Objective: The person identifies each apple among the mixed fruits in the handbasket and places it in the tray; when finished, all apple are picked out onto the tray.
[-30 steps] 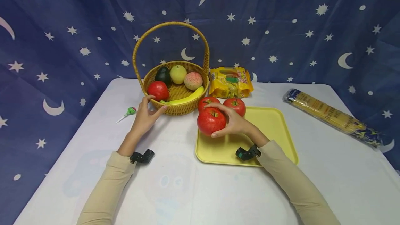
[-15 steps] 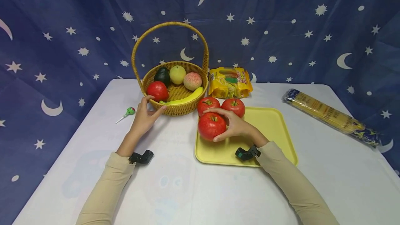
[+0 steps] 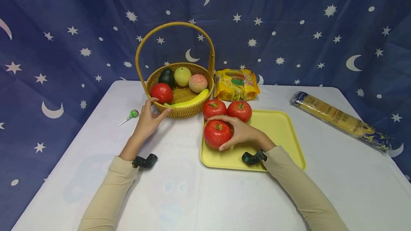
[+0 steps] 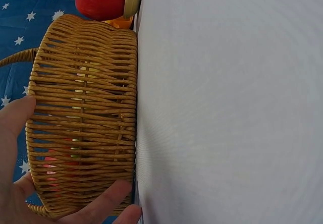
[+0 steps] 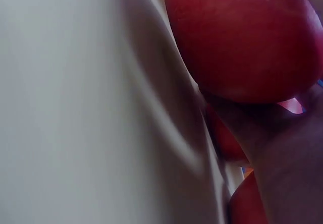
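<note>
In the head view my left hand [image 3: 148,119] holds the rim of a wicker basket [image 3: 183,112] with a tall arched handle. One finger reaches over the rim, and others lie against the woven side [image 4: 86,113] in the left wrist view. Inside the basket lie a red fruit [image 3: 162,93], a dark avocado [image 3: 167,77], a pale yellow-green pear [image 3: 183,76], a pink peach [image 3: 198,83] and a banana [image 3: 189,101]. My right hand [image 3: 242,131] grips a red apple [image 3: 217,134] at the left of a yellow tray [image 3: 273,131]. Its underside is hidden in the head view.
Two more red apples, one [image 3: 214,108] at the tray's back left corner and another [image 3: 240,111] beside it, sit behind the held one. A yellow snack bag [image 3: 237,85] stands behind them. A lollipop [image 3: 130,117] lies left; a long noodle packet [image 3: 340,118] lies right.
My right hand has lowered the apple toward the front of the tray, away from the two behind it. My left hand stays at the basket rim.
</note>
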The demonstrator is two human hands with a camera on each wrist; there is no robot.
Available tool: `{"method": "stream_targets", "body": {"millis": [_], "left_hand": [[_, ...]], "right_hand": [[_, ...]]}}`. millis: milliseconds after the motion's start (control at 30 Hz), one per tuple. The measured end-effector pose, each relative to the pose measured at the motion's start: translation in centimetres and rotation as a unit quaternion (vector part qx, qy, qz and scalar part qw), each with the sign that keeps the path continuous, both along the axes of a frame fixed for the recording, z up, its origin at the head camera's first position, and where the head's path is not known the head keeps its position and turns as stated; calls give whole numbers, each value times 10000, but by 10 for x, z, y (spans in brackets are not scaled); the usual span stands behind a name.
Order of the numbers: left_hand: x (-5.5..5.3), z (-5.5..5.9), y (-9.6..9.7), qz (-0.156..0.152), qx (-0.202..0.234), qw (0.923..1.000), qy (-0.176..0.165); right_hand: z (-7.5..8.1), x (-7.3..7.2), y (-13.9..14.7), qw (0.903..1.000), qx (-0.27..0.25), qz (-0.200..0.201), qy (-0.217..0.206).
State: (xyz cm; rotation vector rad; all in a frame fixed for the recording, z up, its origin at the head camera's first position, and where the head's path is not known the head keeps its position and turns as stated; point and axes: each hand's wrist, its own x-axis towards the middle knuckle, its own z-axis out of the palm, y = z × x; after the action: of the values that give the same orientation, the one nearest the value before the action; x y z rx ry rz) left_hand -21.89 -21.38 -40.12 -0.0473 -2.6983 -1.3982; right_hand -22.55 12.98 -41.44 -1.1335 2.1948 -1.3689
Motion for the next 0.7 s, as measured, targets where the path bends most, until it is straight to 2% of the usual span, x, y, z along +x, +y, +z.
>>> {"method": "stream_targets", "body": {"millis": [267,700], "left_hand": [[-1,1,0,-29,-8,10000,11],[-1,-1,0,-23,-20,10000,21]], "right_hand": [[-4,-1,-1,9999,82,101,91],[-4,-1,0,9991,108,381,-120]]}}
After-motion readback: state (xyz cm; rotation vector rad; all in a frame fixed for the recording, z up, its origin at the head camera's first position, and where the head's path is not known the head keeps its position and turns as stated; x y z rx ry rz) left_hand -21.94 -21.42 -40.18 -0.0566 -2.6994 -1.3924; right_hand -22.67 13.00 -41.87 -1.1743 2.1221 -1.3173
